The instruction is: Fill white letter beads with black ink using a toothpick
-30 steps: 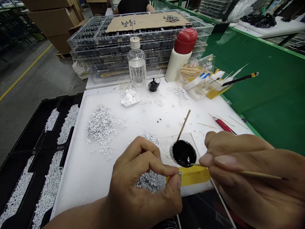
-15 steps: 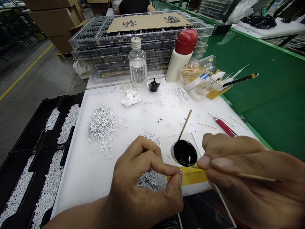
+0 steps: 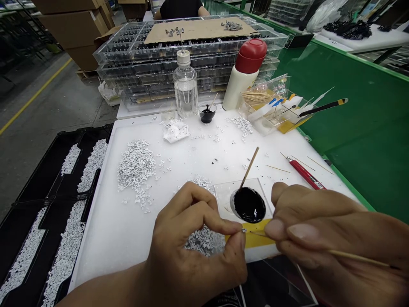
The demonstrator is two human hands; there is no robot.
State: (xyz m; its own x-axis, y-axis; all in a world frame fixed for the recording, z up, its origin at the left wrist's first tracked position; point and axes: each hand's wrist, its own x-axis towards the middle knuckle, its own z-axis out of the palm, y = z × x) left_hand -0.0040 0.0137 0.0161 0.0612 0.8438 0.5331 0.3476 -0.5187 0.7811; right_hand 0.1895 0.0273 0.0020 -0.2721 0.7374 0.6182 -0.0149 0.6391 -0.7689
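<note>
Pinching one tiny white-and-dark piece (image 3: 244, 230), I have it just in front of the black liquid

With left hand (image 3: 188, 270) thumb and forefinger closed on it and right hand (image 3: 345, 238) fingers gripping one thin, pale wooden stick (image 3: 354, 257), its dark tip beside the piece but seemingly apart, I judge this one midway; next comes one round cup (image 3: 233, 204) of glossy black liquid with a second wooden stick (image 3: 249, 167) standing in it, then white-and-dark pieces beyond counting, done or undone I cannot tell, in one near heap (image 3: 203, 241), one left heap (image 3: 136, 164) and one far scatter (image 3: 241, 123), past one red pen (image 3: 306, 174); farthest, one clear plastic bottle (image 3: 185, 94) and one red-lidded cream flask (image 3: 241, 87)
</note>
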